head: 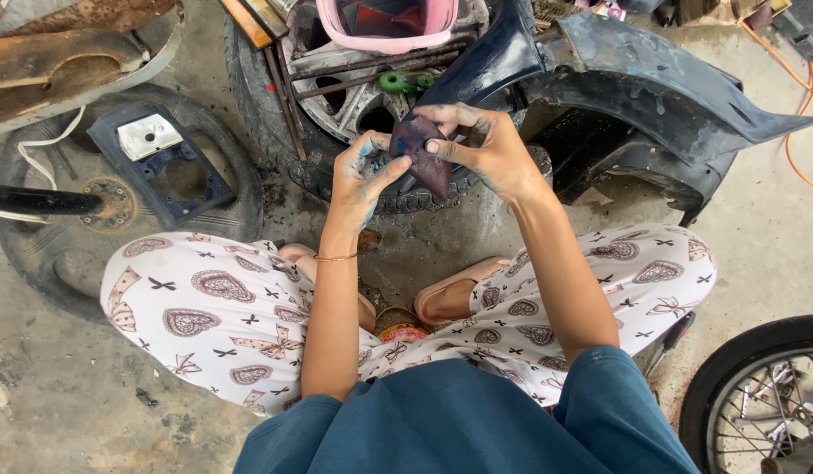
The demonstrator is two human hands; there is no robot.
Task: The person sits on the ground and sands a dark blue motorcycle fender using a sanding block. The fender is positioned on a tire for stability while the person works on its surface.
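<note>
I sit low with my knees apart, in white patterned trousers. Both hands are raised in front of me, stained blue with paint dust. My right hand (485, 149) grips a small folded sheet of dark maroon sandpaper (424, 151) by its upper edge. My left hand (364, 171) pinches the same sheet from the left side. Just behind the hands lies a dark blue motorbike fender (634, 83), dull and scuffed, resting over a car tyre.
A car tyre with alloy rim (336, 96) holds a pink basin (389, 26). A dark blue lamp frame (156, 162) lies on a flat tyre at left. A small tin (399, 326) stands between my feet. A spoked wheel (762, 395) is at bottom right.
</note>
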